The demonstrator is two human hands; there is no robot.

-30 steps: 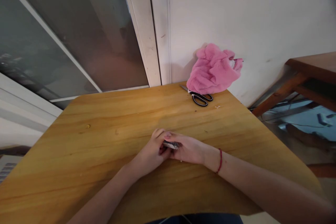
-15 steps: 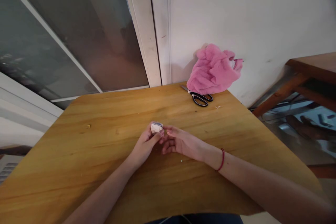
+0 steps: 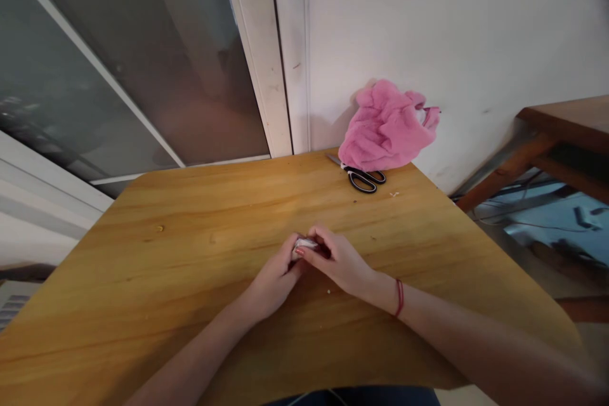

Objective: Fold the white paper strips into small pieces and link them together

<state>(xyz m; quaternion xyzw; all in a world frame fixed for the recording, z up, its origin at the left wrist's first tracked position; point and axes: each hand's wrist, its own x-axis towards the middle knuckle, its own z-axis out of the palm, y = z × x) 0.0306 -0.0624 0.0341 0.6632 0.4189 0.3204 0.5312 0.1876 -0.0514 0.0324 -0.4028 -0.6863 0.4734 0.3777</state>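
The small white bundle (image 3: 306,243), grasped by the left hand (image 3: 276,280), is newly clasped from four o'clock by the right hand (image 3: 346,266); two-handed manipulation is apparently resumed.

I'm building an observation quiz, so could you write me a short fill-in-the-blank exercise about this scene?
1. The left hand and right hand hold a small, mostly ____ item.
2. The hand nearer the red bracelet is the ____ one.
3. The fluffy cloth is ____.
4. The scissors have mostly ____ handles.
Missing words: white; right; pink; black.
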